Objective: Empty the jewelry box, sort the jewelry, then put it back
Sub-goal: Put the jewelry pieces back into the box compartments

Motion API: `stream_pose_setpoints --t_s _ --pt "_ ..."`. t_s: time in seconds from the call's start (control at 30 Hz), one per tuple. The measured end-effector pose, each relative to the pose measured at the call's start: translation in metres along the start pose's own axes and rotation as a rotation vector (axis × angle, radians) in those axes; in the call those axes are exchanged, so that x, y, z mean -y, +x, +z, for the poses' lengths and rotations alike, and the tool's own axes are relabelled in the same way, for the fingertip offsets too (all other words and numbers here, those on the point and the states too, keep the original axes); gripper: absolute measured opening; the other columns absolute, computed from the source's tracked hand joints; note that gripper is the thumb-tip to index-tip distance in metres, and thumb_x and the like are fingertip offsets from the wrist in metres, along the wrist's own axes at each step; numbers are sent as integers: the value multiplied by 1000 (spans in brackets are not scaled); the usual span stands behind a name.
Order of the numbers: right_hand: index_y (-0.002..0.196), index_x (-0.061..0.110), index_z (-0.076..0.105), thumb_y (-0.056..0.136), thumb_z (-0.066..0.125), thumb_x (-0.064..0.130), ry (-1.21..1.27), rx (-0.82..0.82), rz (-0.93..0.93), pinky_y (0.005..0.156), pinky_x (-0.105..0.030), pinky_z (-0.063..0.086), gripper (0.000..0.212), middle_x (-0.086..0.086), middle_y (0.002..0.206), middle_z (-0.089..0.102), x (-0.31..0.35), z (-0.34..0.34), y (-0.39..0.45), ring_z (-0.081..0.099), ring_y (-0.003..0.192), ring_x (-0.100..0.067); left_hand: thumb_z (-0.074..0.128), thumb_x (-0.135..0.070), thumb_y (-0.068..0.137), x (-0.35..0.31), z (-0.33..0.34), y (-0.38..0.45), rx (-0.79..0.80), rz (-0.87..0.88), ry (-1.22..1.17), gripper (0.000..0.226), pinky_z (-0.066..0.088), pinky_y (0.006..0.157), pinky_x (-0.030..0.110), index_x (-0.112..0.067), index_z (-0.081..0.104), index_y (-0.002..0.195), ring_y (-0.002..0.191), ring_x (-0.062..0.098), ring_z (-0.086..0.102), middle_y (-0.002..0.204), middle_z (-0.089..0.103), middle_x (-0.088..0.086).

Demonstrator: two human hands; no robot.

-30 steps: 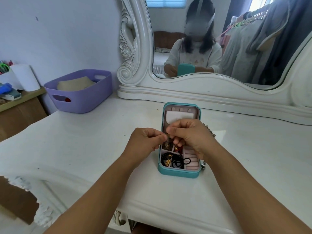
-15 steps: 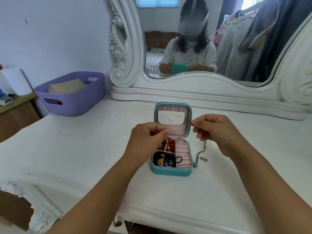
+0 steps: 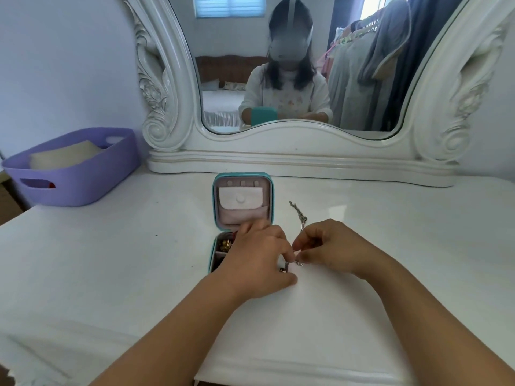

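A small teal jewelry box [image 3: 214, 207] stands open on the white dressing table, its pink-lined lid upright. My left hand [image 3: 259, 260] lies across the box's tray and hides most of it; gold and red pieces [image 3: 225, 244] show at its left. A silver chain [image 3: 299, 215] lies on the table right of the box. My right hand [image 3: 331, 247] pinches the chain's near end, and my left fingertips meet it there around small silver pieces [image 3: 298, 262].
A purple plastic basket [image 3: 80, 185] with a beige folded item sits at the back left. A large ornate white mirror frame [image 3: 292, 154] runs along the table's back edge. The table's front edge is near my forearms.
My right hand carried the silver chain out of the box and laid it on the table to the right. My left hand moved right across the box to meet it.
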State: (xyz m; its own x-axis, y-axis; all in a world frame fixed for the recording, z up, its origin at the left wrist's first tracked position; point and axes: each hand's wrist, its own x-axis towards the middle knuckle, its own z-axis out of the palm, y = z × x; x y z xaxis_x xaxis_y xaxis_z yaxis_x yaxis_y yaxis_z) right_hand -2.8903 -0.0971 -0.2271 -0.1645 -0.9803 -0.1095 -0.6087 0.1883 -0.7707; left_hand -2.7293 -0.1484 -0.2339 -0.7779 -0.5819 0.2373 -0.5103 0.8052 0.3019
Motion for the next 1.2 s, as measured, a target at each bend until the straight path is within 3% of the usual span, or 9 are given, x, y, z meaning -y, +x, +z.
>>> stream_pose_setpoints --t_s 0.17,0.3,0.4,0.5,0.57,0.7,0.83,1.03,1.2 --pt "86 14 72 75 66 8 -17 13 -26 70 -25 48 13 -4 82 71 1 1 0 59 71 -10 65 -37 75 2 -4 -2 59 -4 36 28 21 88 23 -27 67 101 112 11 34 114 50 -12" --pt "92 15 71 76 64 7 -38 48 -51 61 -17 42 19 3 73 61 0 1 -2 52 63 -8 62 -30 79 1 -4 -1 64 4 53 20 22 87 22 -27 69 97 113 12 35 115 51 -11" --pt "93 18 70 75 63 4 -58 33 -88 63 -17 42 24 4 83 62 -1 2 -1 50 65 -9 60 -32 83 2 -1 2 64 -2 82 19 22 87 24 -25 69 98 114 12 35 116 52 -11" --pt "91 29 69 72 61 -1 48 -17 -165 68 -24 42 36 -3 96 62 -2 1 1 47 70 -13 63 -34 81 3 -1 5 -89 -40 11 19 30 92 26 -24 70 96 110 11 40 109 54 -10" --pt "97 32 68 72 59 0 232 12 -189 67 -24 42 41 -5 87 62 0 -1 0 48 68 -13 66 -32 80 2 -5 10 -232 -100 -98 17 37 90 28 -23 70 93 102 11 43 100 54 -7" --pt "111 15 61 82 54 -8 544 44 -211 48 -18 36 38 -1 88 66 10 0 6 49 52 -11 68 -28 79 -1 -13 25 -397 -200 -338 10 48 80 33 -23 69 87 88 16 54 89 55 0" --pt "101 6 63 86 53 -4 623 -116 -146 49 -21 41 22 -4 71 63 13 -5 19 51 48 -12 65 -23 82 -7 -19 39 -476 -266 -517 3 49 71 26 -22 66 85 78 11 57 86 56 -5" --pt "86 12 67 83 57 -5 522 -301 -165 65 -25 49 20 -5 70 63 -3 -35 20 56 56 -12 63 -22 84 -23 -14 54 -515 -273 -578 2 42 68 16 -23 61 83 74 5 54 89 62 0" --pt "86 17 69 83 60 1 239 -409 -131 68 -22 48 18 0 72 65 -30 -74 6 60 61 -4 59 -21 87 -53 -2 61 -420 -202 -602 3 44 74 22 -23 58 85 80 8 54 92 60 0"
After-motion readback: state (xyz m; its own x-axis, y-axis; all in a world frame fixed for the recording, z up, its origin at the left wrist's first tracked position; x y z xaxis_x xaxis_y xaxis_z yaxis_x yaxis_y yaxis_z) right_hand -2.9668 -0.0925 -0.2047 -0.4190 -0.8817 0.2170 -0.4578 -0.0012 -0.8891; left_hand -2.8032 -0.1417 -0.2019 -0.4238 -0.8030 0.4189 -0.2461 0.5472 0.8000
